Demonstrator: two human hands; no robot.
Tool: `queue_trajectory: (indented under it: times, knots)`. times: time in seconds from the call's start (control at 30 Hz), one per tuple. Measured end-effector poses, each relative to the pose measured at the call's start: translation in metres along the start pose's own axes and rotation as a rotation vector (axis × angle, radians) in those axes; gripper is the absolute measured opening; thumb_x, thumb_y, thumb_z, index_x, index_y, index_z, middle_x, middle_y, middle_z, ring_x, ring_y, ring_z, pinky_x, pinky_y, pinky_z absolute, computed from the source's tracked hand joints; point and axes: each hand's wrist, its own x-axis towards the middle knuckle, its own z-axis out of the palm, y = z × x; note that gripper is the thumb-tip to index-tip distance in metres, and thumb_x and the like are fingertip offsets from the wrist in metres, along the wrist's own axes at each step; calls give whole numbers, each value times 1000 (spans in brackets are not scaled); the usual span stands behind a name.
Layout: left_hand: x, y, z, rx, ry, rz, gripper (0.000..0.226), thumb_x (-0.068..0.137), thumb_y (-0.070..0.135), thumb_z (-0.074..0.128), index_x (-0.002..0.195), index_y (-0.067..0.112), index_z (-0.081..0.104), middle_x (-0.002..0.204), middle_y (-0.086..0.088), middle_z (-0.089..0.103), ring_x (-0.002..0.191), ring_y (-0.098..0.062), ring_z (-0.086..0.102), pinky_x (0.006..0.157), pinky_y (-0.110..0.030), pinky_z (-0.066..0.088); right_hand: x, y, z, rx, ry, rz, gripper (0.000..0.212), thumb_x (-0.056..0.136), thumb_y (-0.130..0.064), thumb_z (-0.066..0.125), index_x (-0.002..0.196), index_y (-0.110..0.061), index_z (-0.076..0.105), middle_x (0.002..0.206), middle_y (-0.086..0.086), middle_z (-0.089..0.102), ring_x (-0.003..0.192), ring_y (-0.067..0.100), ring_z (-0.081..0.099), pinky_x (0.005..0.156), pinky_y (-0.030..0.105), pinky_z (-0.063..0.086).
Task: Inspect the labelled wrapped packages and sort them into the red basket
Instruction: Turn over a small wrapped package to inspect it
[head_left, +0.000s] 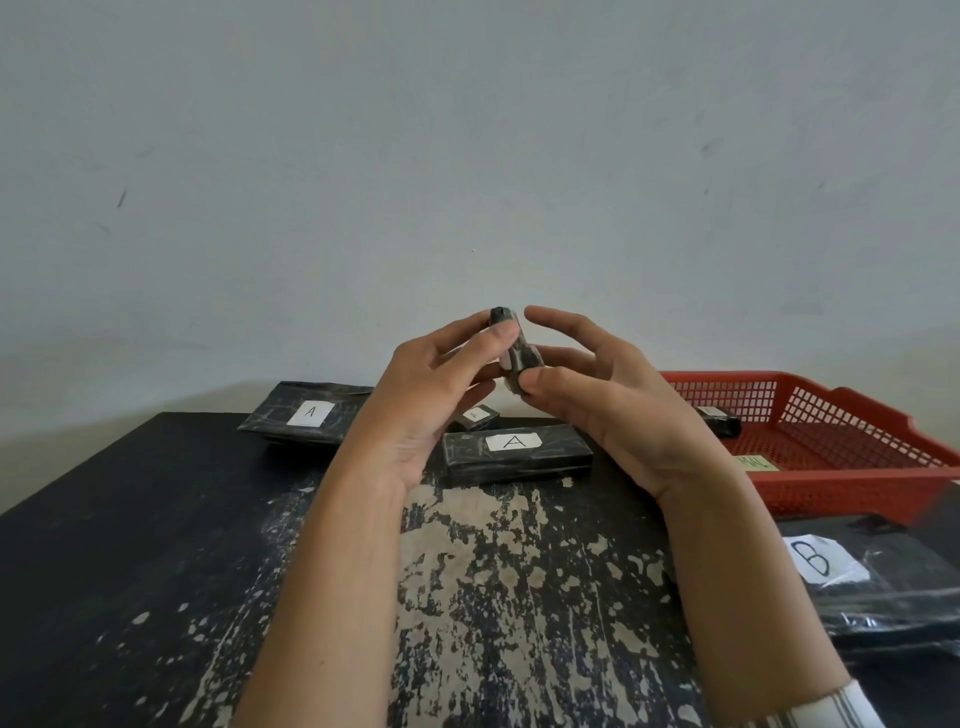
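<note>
Both hands are raised above the table's middle and hold a small black wrapped package between them. My left hand pinches its upper end with thumb and fingers. My right hand holds its lower end with the thumb, fingers curved over it. Below lie a long black package labelled A, a flat one labelled A at the left, and a small labelled one behind my left hand. The red basket stands at the right with one black package inside.
A black bag-like package labelled B lies at the right front, beside the basket. The worn black table ends at a pale wall behind. A yellow-green label sits on the basket's near rim.
</note>
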Motion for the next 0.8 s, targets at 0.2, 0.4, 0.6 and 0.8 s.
queue_trajectory:
  times: [0.2, 0.4, 0.6, 0.8]
  knots:
    - [2, -2, 0, 15, 50, 23, 45, 75, 40, 87, 115, 21, 77, 104, -2, 81, 111, -13, 73, 111, -38, 51, -1, -1, 3, -31, -10, 13, 76, 75, -32, 91, 143, -32, 57, 128, 8, 72, 111, 24, 75, 108, 45, 54]
    - [3, -4, 3, -3, 17, 47, 71, 64, 46, 93, 127, 23, 71, 109, 4, 80, 115, -12, 72, 112, -37, 49, -1, -1, 3, 14, 42, 11, 74, 73, -32, 92, 140, -30, 61, 131, 11, 70, 107, 24, 77, 108, 47, 54]
    - [2, -2, 6, 8, -32, 21, 63, 76, 61, 78, 127, 25, 72, 121, 6, 76, 122, -12, 66, 110, -35, 50, 0, -1, 2, -5, 78, 2, 70, 71, -34, 88, 136, -33, 63, 130, 6, 71, 110, 24, 76, 108, 48, 54]
    - [2, -2, 6, -27, 63, 58, 39, 74, 45, 78, 107, 23, 80, 104, 2, 80, 108, -9, 72, 105, -33, 52, -1, -2, 2, -28, 21, 1, 77, 71, -34, 90, 142, -31, 58, 132, 7, 70, 112, 24, 75, 108, 47, 54]
